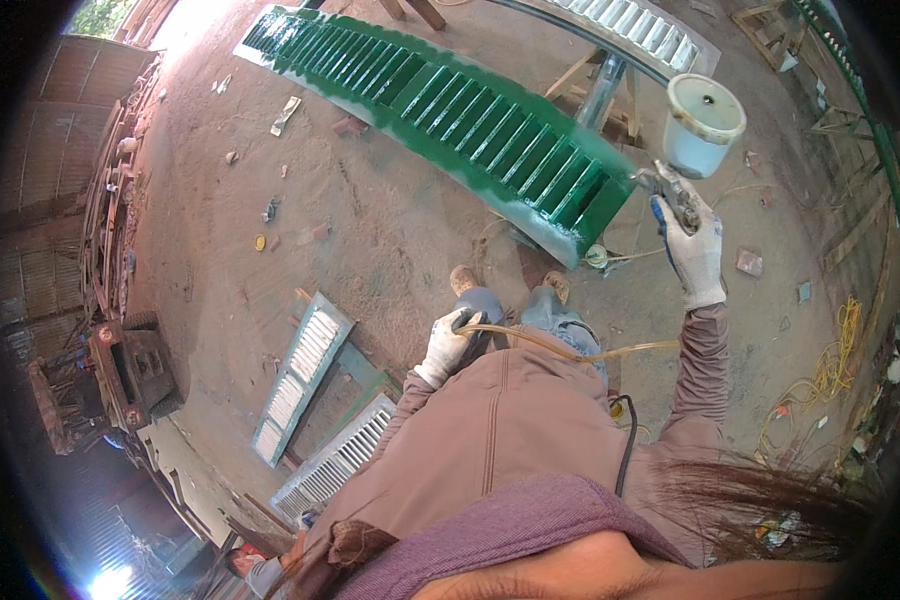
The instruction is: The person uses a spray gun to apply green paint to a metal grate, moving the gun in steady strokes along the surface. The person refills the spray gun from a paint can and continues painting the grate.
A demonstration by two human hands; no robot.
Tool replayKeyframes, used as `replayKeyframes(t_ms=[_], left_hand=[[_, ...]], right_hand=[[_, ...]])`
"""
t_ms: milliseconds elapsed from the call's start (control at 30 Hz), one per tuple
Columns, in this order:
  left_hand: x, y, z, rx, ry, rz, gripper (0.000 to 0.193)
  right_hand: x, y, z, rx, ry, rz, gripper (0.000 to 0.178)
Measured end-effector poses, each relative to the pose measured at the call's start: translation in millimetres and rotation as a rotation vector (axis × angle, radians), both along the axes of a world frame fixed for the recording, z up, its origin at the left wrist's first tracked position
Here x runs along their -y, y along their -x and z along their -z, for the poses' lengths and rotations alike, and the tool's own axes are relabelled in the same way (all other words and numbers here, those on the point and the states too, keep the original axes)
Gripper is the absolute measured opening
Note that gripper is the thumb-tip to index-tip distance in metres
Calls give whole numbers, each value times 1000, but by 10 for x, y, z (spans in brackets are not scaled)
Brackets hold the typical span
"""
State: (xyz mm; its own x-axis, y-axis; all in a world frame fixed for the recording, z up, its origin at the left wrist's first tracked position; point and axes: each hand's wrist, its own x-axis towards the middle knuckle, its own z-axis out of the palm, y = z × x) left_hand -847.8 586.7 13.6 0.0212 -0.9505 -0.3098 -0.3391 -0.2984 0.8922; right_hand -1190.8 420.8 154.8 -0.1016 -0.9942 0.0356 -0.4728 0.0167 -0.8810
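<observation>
Head view, looking steeply down over the person's brown jacket and mauve collar to a dusty earthen workshop floor. The right hand [694,255], in a white glove with blue trim, is raised and closed around the grip of a spray gun [673,190]; the gun's whitish paint cup [703,124] stands on top of it, mouth upward, just above the hand. The nozzle points toward the near end of a long green louvred shutter [450,110], which lies propped above the floor and runs diagonally from the upper left to just beside the gun; its slats glisten with wet green paint. The left hand [448,345], also in a white glove, is held low near the waist, fingers curled around a yellowish air hose [570,352]; the hose arcs across the front of the body toward the right arm. A thin black cable [630,440] hangs down the right side of the jacket. Two shoes [465,280] show on the floor below the shutter's near end. At lower left, well apart from the hands, unpainted pale shutters [300,385] lie on the ground. A further pale louvred panel [630,22] lies beyond the green one at the top edge, and a tangle of yellow cord [835,365] sits at right.
</observation>
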Motion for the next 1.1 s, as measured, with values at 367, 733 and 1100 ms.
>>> replayKeyframes(t_ms=[367, 733, 1100], left_hand=[[-100, 107, 115, 69, -24, 43, 22], [-252, 322, 256, 92, -53, 2, 32], [-354, 675, 493, 116, -51, -43, 39]], right_hand=[[-428, 107, -327, 386, -387, -281, 39], [-396, 686, 244, 35, 66, 53, 36], [-582, 781, -304, 470, -451, -427, 40]])
